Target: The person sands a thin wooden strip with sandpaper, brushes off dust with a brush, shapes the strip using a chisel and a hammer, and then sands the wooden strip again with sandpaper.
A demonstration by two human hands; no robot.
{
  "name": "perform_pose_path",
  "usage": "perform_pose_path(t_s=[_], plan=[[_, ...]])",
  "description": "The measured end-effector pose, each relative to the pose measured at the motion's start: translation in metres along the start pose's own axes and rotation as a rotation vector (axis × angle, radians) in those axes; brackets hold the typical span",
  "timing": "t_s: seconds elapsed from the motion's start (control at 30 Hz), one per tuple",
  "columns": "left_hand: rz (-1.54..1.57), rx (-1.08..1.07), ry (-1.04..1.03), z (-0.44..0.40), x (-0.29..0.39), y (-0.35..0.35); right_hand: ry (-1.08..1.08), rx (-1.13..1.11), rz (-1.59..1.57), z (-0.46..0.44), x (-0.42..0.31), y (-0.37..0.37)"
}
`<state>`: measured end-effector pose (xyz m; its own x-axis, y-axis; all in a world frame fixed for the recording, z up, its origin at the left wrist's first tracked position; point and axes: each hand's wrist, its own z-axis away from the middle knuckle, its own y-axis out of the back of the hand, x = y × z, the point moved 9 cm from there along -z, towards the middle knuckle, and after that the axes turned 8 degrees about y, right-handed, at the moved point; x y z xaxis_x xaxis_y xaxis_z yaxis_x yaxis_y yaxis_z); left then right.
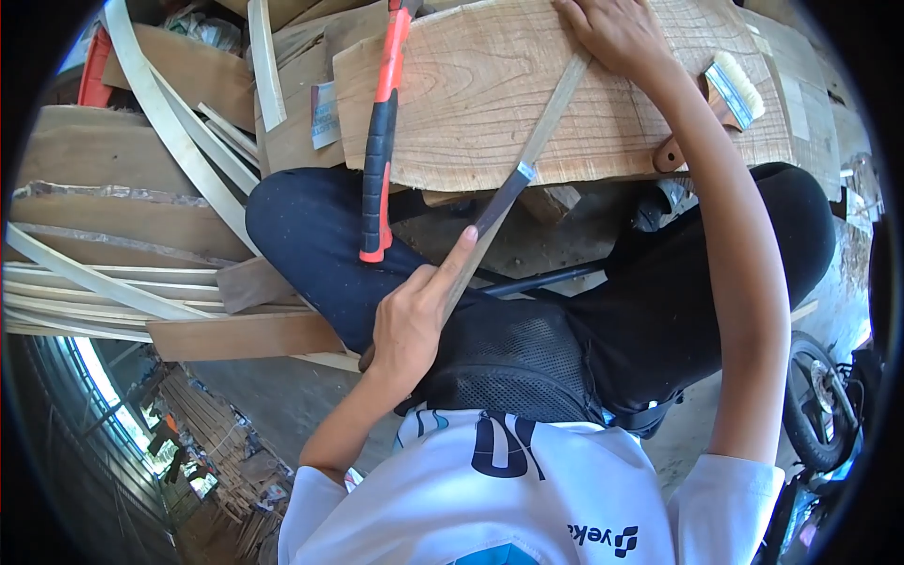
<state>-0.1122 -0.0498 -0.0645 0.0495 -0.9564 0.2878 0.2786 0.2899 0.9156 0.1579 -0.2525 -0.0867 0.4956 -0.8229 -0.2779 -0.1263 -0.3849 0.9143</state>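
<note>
My left hand [411,315] is closed around the lower end of a long thin wooden strip [556,108], its index finger stretched along a dark section with a light metal band. The strip slants up across the edge of a broad wooden board [471,85]. At the strip's upper end my right hand [617,33] presses down, fingers partly bent and some cut off by the frame's top; what they grip cannot be made out. A red and black handled tool [379,151] lies across the board's left part and my knee. A wide brush [734,89] rests at the board's right, partly behind my forearm.
Curved pale wooden strips [179,132] and flat boards [85,155] lie at the left. A flat wooden piece [245,336] sits beside my left knee. A wheel [817,400] stands at the right. Stacked timber [202,424] shows at the lower left.
</note>
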Motion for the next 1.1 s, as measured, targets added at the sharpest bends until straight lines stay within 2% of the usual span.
perform_pose_path(t_s=[0.33, 0.47, 0.57, 0.8, 1.1], plan=[[0.06, -0.064, 0.045, -0.003, -0.001, -0.006, 0.019, 0.052, -0.023, 0.003, 0.003, 0.0], [0.113, 0.048, -0.064, -0.024, 0.017, -0.003, 0.018, 0.073, -0.02, 0.002, 0.004, -0.004], [0.05, -0.049, 0.002, -0.004, 0.009, -0.005, 0.053, 0.085, -0.022, 0.001, 0.008, -0.004], [0.172, 0.003, 0.011, -0.017, 0.013, -0.001, 0.011, 0.051, -0.015, 0.0, 0.006, -0.007], [0.104, -0.091, 0.079, -0.003, 0.005, -0.002, 0.007, 0.051, -0.037, 0.003, 0.002, -0.002]])
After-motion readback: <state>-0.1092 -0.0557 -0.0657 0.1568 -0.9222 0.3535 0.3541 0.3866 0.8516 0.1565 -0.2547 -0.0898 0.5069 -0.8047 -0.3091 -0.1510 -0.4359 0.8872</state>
